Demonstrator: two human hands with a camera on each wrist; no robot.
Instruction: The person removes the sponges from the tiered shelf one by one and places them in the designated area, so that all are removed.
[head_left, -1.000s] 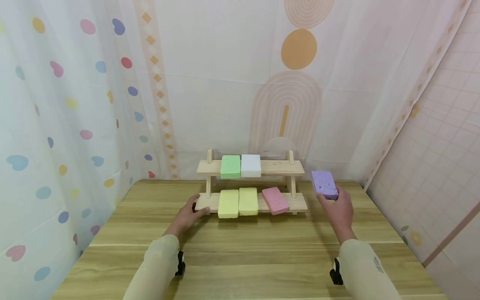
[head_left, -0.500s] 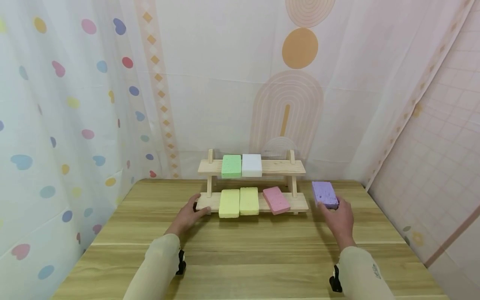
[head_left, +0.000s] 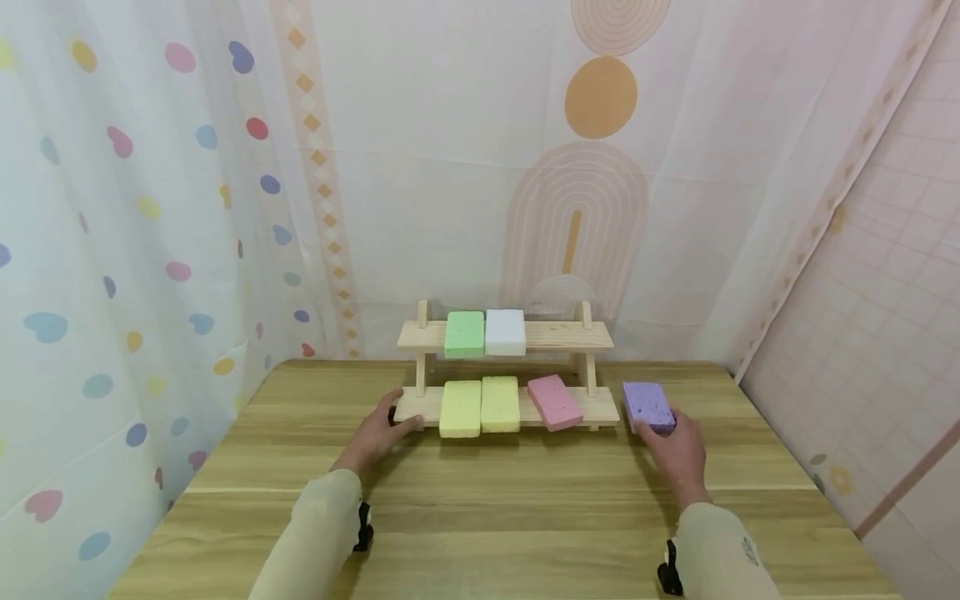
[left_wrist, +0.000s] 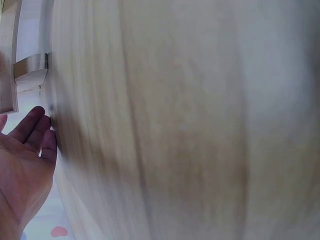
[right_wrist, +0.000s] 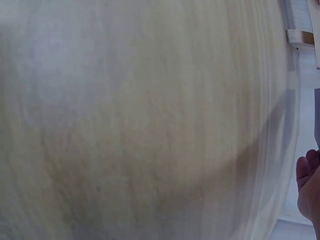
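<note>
My right hand (head_left: 679,450) grips a purple sponge (head_left: 647,404) by its near end, thumb on one side and fingers on the other. It is held to the right of a two-tier wooden rack (head_left: 570,334). At the left end of the lower shelf (head_left: 420,406), my left hand (head_left: 377,435) holds the board between thumb and fingers. On that shelf lie two yellow sponges (head_left: 461,408) side by side and a pink sponge (head_left: 555,402) set at an angle. The upper shelf bears a green sponge (head_left: 465,334) and a white sponge (head_left: 506,332).
The rack stands near the back edge of a wood-grain table (head_left: 495,533). Patterned curtains (head_left: 450,167) hang behind and on both sides. A rack leg (left_wrist: 32,67) shows at the left of the left wrist view.
The purple sponge has come down and nearer to me beside the rack, with my right hand on it. My left hand stays at the lower shelf's end.
</note>
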